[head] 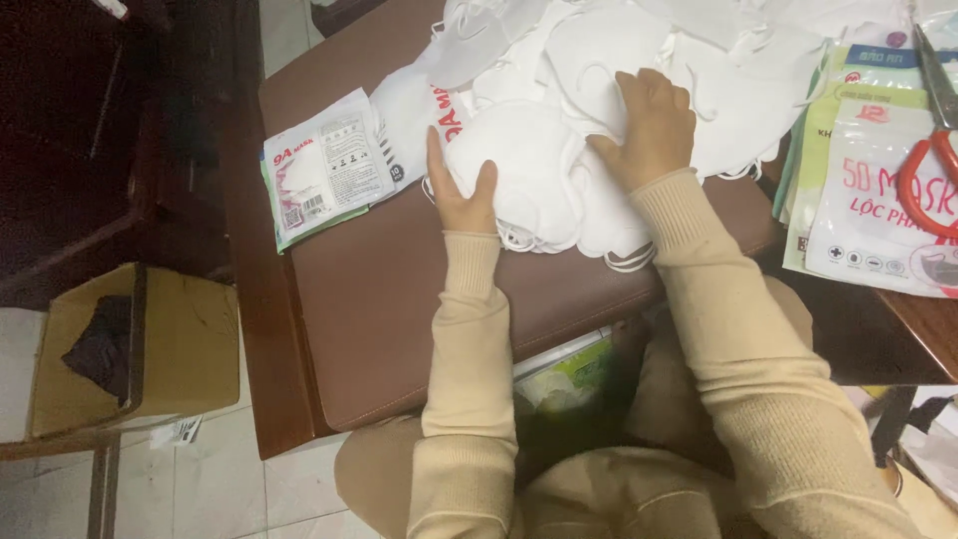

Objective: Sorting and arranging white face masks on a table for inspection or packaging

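A stack of white face masks [534, 175] lies on a brown padded surface [399, 299]. My left hand [461, 190] grips the stack's left edge, thumb on top and fingers under it. My right hand [649, 125] rests flat on the stack's right side, pressing down on it. Behind both hands spreads a larger heap of loose white masks [639, 40] with ear loops hanging out. Both arms wear beige knit sleeves.
A printed white mask pouch [324, 170] lies left of the stack. Several more pouches [868, 190] sit at the right, with red-handled scissors [933, 130] on them. A cardboard box [140, 344] stands on the floor at left. A green-and-white packet [569, 374] shows below the seat's front edge.
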